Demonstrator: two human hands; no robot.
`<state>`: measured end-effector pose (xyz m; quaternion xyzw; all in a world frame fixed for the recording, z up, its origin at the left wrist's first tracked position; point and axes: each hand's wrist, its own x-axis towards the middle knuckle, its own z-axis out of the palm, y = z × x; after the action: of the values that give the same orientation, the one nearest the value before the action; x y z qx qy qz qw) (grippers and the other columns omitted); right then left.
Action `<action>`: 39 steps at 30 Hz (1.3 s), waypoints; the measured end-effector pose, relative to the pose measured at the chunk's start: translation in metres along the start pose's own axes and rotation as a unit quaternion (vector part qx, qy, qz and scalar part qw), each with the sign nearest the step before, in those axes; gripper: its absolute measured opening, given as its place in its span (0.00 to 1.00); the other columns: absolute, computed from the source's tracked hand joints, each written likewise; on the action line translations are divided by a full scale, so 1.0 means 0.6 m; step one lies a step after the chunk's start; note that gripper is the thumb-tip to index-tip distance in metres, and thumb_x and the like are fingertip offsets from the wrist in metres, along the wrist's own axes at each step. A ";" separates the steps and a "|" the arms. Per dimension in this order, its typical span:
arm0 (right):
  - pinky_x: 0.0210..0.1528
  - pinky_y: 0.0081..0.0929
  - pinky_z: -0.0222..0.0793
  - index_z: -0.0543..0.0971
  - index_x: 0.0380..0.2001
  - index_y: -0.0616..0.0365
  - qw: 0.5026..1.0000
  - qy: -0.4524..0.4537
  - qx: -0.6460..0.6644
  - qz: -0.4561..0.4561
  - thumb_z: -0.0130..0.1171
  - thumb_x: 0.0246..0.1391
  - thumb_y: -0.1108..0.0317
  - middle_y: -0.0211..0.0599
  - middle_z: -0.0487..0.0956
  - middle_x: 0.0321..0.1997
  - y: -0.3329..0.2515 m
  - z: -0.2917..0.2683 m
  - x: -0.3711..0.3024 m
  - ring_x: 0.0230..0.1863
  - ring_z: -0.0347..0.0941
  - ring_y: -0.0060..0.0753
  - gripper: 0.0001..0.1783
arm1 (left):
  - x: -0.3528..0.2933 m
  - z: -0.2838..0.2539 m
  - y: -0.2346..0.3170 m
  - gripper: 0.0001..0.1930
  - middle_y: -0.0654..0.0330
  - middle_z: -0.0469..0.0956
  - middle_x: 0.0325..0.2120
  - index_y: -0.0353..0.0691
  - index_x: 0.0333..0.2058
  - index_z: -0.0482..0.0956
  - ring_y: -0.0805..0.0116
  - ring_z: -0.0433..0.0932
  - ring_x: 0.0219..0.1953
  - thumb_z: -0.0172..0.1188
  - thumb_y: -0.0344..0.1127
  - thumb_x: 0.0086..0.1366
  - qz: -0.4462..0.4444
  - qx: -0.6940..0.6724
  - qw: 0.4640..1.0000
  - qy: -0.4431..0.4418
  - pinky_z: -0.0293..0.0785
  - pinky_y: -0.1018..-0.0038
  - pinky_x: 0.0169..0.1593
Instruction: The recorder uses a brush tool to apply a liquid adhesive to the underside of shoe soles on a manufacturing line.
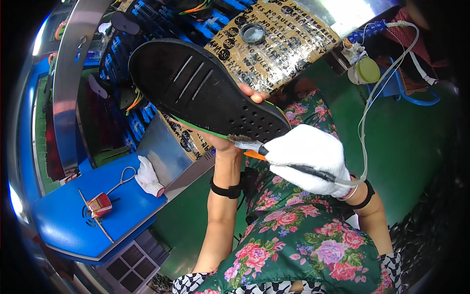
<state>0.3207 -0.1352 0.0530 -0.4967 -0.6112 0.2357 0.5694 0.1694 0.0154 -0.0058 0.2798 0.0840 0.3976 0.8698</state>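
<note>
A black shoe sole (196, 93) with a green edge is held up in front of me. Three narrow slots mark its wide end, and small round holes fill the narrow end. My bare left hand (219, 139) grips it from below, with fingertips curling over the far edge. In a white knit glove, my right hand (307, 157) is closed around a brush (248, 144) with a dark handle. A thin, pale hose runs from that handle. The bristles meet the sole's near edge, beside the holes.
Behind the sole, a tape-covered board (293, 46) carries a small round cup (252, 34). A loose white glove (148, 177) and a red box (100, 205) with a stick lie on the blue surface (63, 215). The hose (364, 117) loops at right, near a yellow-lidded container (367, 70).
</note>
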 end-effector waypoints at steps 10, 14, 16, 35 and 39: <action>0.43 0.34 0.78 0.86 0.35 0.60 1.000 -0.008 0.020 0.017 0.73 0.44 0.78 0.45 0.87 0.40 0.004 -0.003 -0.008 0.40 0.84 0.43 0.11 | 0.004 0.008 0.004 0.60 0.47 0.77 0.41 0.26 0.51 0.71 0.47 0.78 0.50 0.45 0.90 0.51 0.001 -0.027 0.999 -0.020 0.77 0.53 0.58; 0.42 0.32 0.79 0.86 0.39 0.59 0.988 0.046 0.111 0.092 0.74 0.46 0.75 0.40 0.87 0.41 0.016 -0.011 -0.017 0.39 0.83 0.39 0.14 | 0.008 0.013 0.005 0.61 0.46 0.77 0.40 0.27 0.51 0.71 0.48 0.78 0.50 0.43 0.91 0.50 0.001 -0.033 0.999 -0.027 0.75 0.54 0.59; 0.42 0.35 0.79 0.85 0.37 0.61 0.999 0.011 0.022 0.047 0.73 0.43 0.78 0.45 0.86 0.40 0.007 -0.019 -0.015 0.39 0.84 0.42 0.14 | 0.006 0.010 0.010 0.61 0.46 0.78 0.41 0.27 0.51 0.72 0.48 0.78 0.51 0.43 0.91 0.50 -0.010 -0.019 0.999 -0.026 0.75 0.54 0.59; 0.42 0.34 0.78 0.86 0.35 0.60 0.990 0.032 0.092 0.099 0.73 0.44 0.77 0.43 0.87 0.39 0.023 -0.024 -0.032 0.38 0.83 0.41 0.12 | 0.013 0.020 0.010 0.62 0.47 0.77 0.39 0.27 0.50 0.71 0.50 0.79 0.48 0.41 0.92 0.50 -0.010 0.004 1.000 -0.028 0.76 0.56 0.58; 0.42 0.33 0.79 0.86 0.37 0.59 0.996 -0.009 0.065 0.067 0.74 0.45 0.76 0.41 0.87 0.40 0.018 -0.027 -0.033 0.39 0.83 0.40 0.13 | 0.010 0.022 0.009 0.61 0.48 0.76 0.40 0.27 0.51 0.72 0.51 0.79 0.47 0.41 0.91 0.52 -0.032 0.029 0.999 -0.009 0.76 0.56 0.58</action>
<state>0.3364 -0.1526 0.0387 -0.4967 -0.5652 0.3172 0.5773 0.1750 0.0174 0.0084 0.3054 0.0965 0.3648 0.8742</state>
